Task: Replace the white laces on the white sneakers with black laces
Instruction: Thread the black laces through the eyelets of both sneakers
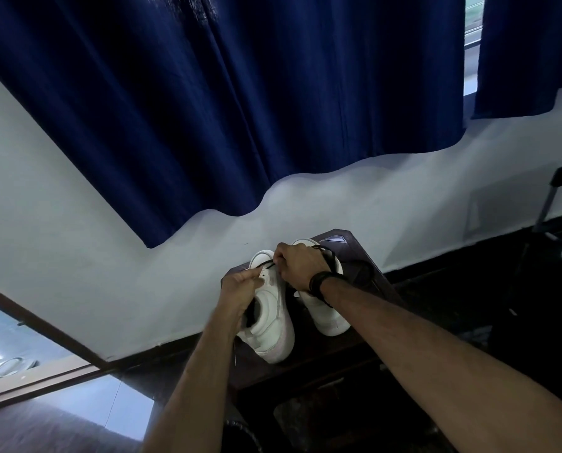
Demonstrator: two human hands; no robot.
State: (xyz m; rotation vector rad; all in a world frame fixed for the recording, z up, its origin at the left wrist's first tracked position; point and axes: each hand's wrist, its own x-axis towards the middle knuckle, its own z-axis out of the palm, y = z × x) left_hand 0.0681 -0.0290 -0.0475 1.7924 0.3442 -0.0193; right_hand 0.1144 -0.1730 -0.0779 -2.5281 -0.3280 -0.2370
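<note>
Two white sneakers stand on a small dark table (345, 351). The left sneaker (273, 325) is tilted up, and my left hand (240, 289) grips its eyelet flap near the toe end. My right hand (300, 263) pinches a black lace (268, 265) at an eyelet of that sneaker. The rest of the black lace (363, 268) loops over to the right, behind my wrist. The right sneaker (327, 317) lies flat beside the first, partly hidden by my right hand. No white lace shows.
A pale wall with a dark blue curtain (240, 109) rises right behind the table. A doorway with a wooden frame (37, 322) opens at lower left. Dark furniture and a metal stand (547, 204) are at right.
</note>
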